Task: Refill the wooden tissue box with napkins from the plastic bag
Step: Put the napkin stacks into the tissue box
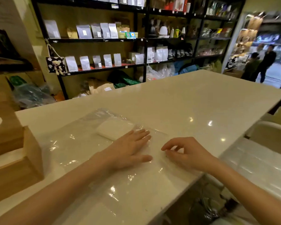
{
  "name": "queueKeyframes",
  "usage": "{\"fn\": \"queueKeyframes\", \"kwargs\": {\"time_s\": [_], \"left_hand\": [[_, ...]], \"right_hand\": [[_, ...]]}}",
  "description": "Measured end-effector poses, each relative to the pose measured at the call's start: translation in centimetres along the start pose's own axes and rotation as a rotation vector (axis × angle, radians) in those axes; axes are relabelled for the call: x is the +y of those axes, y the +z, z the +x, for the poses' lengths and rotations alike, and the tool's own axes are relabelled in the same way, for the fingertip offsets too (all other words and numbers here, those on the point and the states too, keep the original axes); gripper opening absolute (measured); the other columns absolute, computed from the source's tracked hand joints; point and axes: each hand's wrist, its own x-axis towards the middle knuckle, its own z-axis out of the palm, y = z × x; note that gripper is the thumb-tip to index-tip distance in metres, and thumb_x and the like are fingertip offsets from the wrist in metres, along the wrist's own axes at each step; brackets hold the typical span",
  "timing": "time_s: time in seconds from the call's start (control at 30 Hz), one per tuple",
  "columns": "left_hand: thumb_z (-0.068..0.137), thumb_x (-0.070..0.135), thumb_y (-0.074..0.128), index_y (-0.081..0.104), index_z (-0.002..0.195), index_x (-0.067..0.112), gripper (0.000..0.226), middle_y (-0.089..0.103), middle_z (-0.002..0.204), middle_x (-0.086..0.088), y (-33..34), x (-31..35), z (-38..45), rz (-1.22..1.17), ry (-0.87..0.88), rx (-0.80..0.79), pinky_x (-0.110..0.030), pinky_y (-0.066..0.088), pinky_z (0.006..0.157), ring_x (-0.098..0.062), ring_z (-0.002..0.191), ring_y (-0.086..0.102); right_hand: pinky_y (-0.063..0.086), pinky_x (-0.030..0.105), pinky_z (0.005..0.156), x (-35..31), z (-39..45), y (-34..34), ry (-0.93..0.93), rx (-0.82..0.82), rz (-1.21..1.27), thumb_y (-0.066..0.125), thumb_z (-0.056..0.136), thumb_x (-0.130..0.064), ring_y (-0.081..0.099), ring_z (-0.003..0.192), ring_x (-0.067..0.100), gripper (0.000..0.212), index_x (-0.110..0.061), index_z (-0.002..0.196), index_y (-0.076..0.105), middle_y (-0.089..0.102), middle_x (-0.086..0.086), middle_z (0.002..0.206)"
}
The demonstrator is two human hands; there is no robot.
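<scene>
Head view: left hand (pixel 130 148) is lying flat, fingers released, on the clear plastic bag (pixel 88 143) covering the white desk (pixel 201 101); right hand (pixel 186 153) is pinching the bag's edge. Napkins (pixel 114 128) are showing inside. Wooden tissue box (pixel 15 159) is sitting left, partly cropped. Shelf labels are proving unreadable.

The wooden tissue box (pixel 15 161) runs off the left edge, so its full shape and contents cannot be made out. The left hand (pixel 130 150) covers part of the plastic bag (pixel 91 150), whose clear edges fade into the white table (pixel 193 98). Labels on the shelf pouches (pixel 94 31) are too blurred to read.
</scene>
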Motion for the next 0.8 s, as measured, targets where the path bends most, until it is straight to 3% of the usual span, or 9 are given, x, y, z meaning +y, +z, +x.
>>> {"fn": "queueKeyframes", "kwargs": {"time_s": [0.13, 0.2, 0.33, 0.4, 0.47, 0.53, 0.63, 0.73, 0.8], "left_hand": [[0.071, 0.07, 0.007, 0.017, 0.146, 0.019, 0.091, 0.009, 0.157, 0.003, 1.9, -0.4, 0.0, 0.012, 0.034, 0.028, -0.019, -0.012, 0.11, -0.005, 0.143, 0.001], [0.081, 0.064, 0.009, 0.033, 0.141, 0.016, 0.081, 0.027, 0.153, -0.001, 2.6, -0.7, 0.0, 0.001, 0.075, 0.116, -0.019, -0.008, 0.109, -0.007, 0.141, 0.014], [0.096, 0.041, 0.015, 0.055, 0.12, 0.012, 0.055, 0.06, 0.128, -0.005, 2.3, -0.8, -0.4, -0.069, 0.118, 0.193, -0.017, 0.008, 0.105, -0.01, 0.125, 0.034], [0.092, 0.047, 0.01, 0.05, 0.129, 0.016, 0.063, 0.052, 0.138, -0.001, 2.2, -0.6, -0.4, -0.134, 0.112, 0.264, -0.01, 0.003, 0.105, 0.0, 0.131, 0.027], [0.085, 0.057, 0.009, 0.039, 0.137, 0.025, 0.068, 0.033, 0.147, 0.011, 1.8, -0.7, -0.3, -0.222, 0.04, 0.297, -0.007, -0.002, 0.107, 0.008, 0.134, 0.015], [0.085, 0.06, 0.016, 0.037, 0.137, 0.029, 0.064, 0.024, 0.144, 0.018, 0.9, -0.5, -0.3, -0.279, 0.007, 0.35, -0.007, -0.001, 0.109, 0.01, 0.135, 0.012], [0.082, 0.065, 0.017, 0.026, 0.139, 0.032, 0.066, 0.019, 0.143, 0.021, -0.8, -0.5, -1.0, -0.302, -0.02, 0.342, -0.011, 0.002, 0.111, 0.008, 0.136, 0.013], [0.079, 0.068, 0.011, 0.016, 0.14, 0.031, 0.071, 0.013, 0.143, 0.024, -1.2, -2.8, -1.7, -0.323, -0.164, 0.387, -0.012, -0.002, 0.112, 0.008, 0.137, 0.008], [0.088, 0.057, 0.015, 0.019, 0.143, 0.027, 0.063, 0.012, 0.149, 0.018, -0.9, -5.2, -2.3, -0.355, -0.368, 0.399, -0.022, -0.003, 0.115, 0.002, 0.141, 0.008]], "right_hand": [[0.046, 0.018, 0.084, 0.7, -0.6, 1.2, -0.074, 0.0, -0.109, 0.06, 0.087, -0.021, 0.06, 0.089, 0.001, 0.017, -0.024, 0.098, 0.072, 0.06, -0.023, 0.089], [0.047, 0.02, 0.085, 0.7, -0.9, 1.6, -0.117, 0.005, -0.132, 0.057, 0.086, -0.027, 0.06, 0.091, 0.003, 0.02, -0.023, 0.099, 0.071, 0.057, -0.028, 0.088], [0.049, 0.024, 0.086, 1.3, -1.1, 2.7, -0.228, -0.018, -0.127, 0.045, 0.085, -0.038, 0.059, 0.097, 0.002, 0.033, -0.025, 0.103, 0.069, 0.07, -0.013, 0.102], [0.041, 0.019, 0.101, 1.1, -0.8, 3.2, -0.274, -0.082, -0.149, 0.036, 0.09, -0.051, 0.052, 0.116, -0.001, 0.048, -0.024, 0.12, 0.062, 0.062, -0.012, 0.125], [0.018, 0.009, 0.11, 0.8, -0.1, 3.8, -0.302, -0.157, -0.193, 0.012, 0.083, -0.062, 0.027, 0.133, -0.007, 0.073, -0.025, 0.137, 0.043, 0.033, -0.019, 0.144], [0.007, 0.012, 0.115, -0.1, 1.3, 4.2, -0.341, -0.182, -0.233, 0.009, 0.087, -0.056, 0.011, 0.14, -0.006, 0.068, -0.026, 0.145, 0.027, 0.016, -0.019, 0.151], [0.009, 0.022, 0.118, -0.8, 4.7, 5.4, -0.433, -0.124, -0.255, 0.03, 0.1, -0.033, 0.01, 0.144, 0.003, 0.048, -0.024, 0.146, 0.025, 0.016, -0.008, 0.157], [-0.007, 0.012, 0.113, -1.6, 8.0, 7.0, -0.417, -0.127, -0.267, 0.024, 0.099, -0.039, -0.004, 0.144, 0.002, 0.053, -0.029, 0.149, 0.007, -0.004, -0.013, 0.157], [-0.012, 0.016, 0.114, -2.6, 9.4, 7.6, -0.386, -0.19, -0.252, 0.017, 0.096, -0.049, -0.011, 0.142, -0.001, 0.059, -0.028, 0.148, 0.001, -0.006, -0.013, 0.157]]}}
